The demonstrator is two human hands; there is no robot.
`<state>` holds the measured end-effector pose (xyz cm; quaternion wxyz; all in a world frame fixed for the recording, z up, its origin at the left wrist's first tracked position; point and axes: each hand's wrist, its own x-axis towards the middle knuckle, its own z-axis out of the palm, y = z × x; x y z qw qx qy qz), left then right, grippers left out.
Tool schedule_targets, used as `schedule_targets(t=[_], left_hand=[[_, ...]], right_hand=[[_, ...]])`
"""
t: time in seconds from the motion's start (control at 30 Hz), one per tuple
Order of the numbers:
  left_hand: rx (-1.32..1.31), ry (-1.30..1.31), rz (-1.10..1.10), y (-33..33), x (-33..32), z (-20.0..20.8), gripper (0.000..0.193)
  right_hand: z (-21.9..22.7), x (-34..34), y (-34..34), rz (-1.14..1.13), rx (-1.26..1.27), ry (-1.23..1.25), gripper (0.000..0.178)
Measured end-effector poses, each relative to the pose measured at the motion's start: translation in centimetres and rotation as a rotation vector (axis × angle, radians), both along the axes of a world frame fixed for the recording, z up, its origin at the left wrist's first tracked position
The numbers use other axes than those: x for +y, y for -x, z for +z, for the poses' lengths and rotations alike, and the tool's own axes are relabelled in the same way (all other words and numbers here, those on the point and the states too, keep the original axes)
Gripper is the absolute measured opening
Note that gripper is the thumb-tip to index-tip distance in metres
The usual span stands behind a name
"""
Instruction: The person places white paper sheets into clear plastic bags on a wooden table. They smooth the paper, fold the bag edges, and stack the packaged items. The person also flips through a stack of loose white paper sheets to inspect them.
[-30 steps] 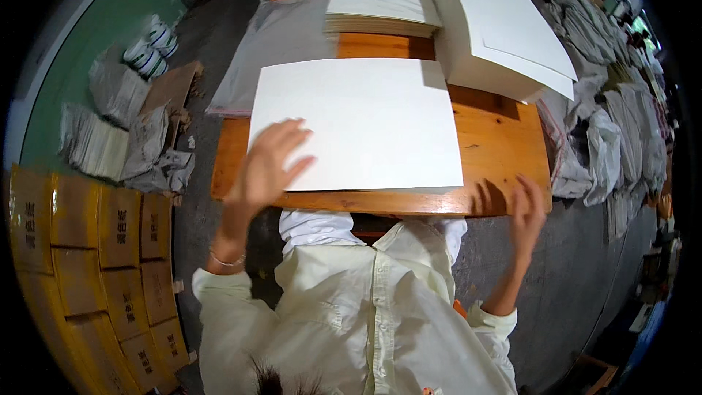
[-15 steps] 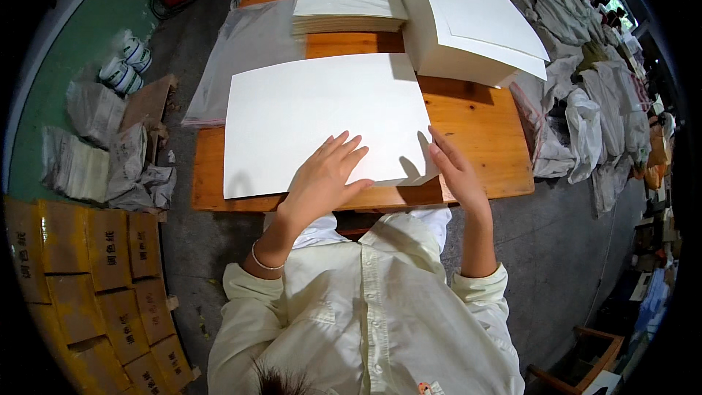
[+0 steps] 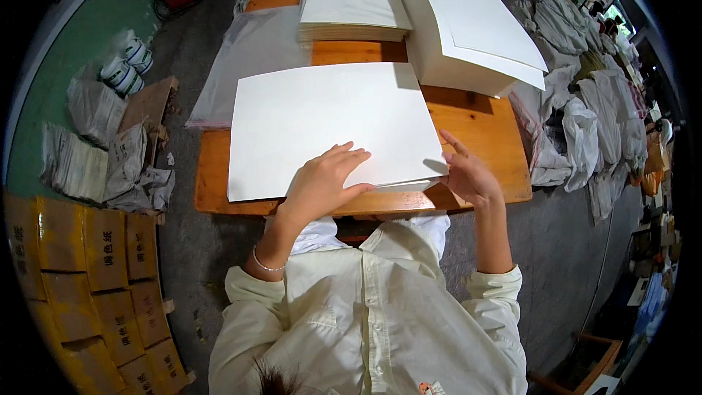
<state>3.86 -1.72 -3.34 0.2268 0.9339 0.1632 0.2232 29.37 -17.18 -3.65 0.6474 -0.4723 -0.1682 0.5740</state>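
Head camera, looking down: a person in a pale cream shirt leans over an orange-brown wooden table [image 3: 482, 128]. Directly in front of them lies a large white sheet of paper [image 3: 329, 121], apparently folded, since its near right edge shows layered edges. The left hand [image 3: 322, 184] rests palm down on the sheet's near edge, fingers spread and flat, gripping nothing; pressing like this likely keeps the paper from sliding. The right hand [image 3: 468, 174] sits at the sheet's near right corner, fingers loosely open with tips against the layered edge, seemingly to line up or pinch the layers; whether it actually grips them cannot be told.

Farther back on the table sit a low stack of white sheets [image 3: 355, 1] and, to its right, a taller block of white paper [image 3: 468, 25], both within arm's reach. A grey plastic sheet [image 3: 245, 58] drapes over the table's left end.

On the floor to the left are yellow cardboard boxes [image 3: 88, 263] and wrapped paper bundles [image 3: 88, 139].
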Motion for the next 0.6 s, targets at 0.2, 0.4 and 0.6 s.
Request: schedule_targets(t=[0.2, 0.4, 0.6], left_hand=[[0.001, -0.008, -0.010, 0.2, 0.2, 0.1, 0.051], [-0.044, 0.030, 0.026, 0.4, 0.2, 0.0, 0.048], [-0.156, 0.026, 0.066, 0.2, 0.7, -1.7, 0.040]], right_hand=[[0.0, 1.0, 0.5, 0.119, -0.489, 0.086, 0.091], [0.8, 1.7, 1.6, 0.042, -0.478, 0.110, 0.095], [-0.4, 2.1, 1.8, -0.030, -0.533, 0.097, 0.097]])
